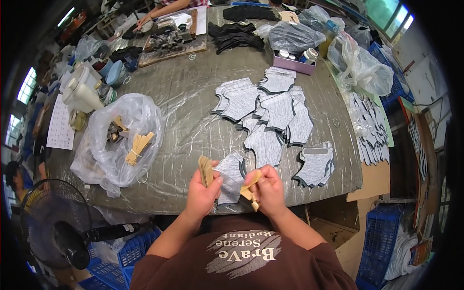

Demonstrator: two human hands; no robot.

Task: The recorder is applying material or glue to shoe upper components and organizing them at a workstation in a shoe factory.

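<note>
My left hand (200, 193) is closed around a stack of thin tan strips (205, 168), which stands up above the thumb. My right hand (271, 191) pinches several yellowish-tan pieces (250, 182); my fingers partly hide them. Between my hands, near the table's front edge, lies a stack of grey cut pieces (229, 169) with dark edges. Further stacks of grey shaped pieces (263, 145) spread beyond it, and one more stack (314, 166) lies to the right.
A clear plastic bag (150, 121) at left holds a banded tan bundle (139, 145). Bottles (87, 92) stand behind it. A purple box (295, 65) and dark stacked pieces (237, 36) lie at the back. A fan (55, 222) stands front left; blue crates (377, 246) flank the table.
</note>
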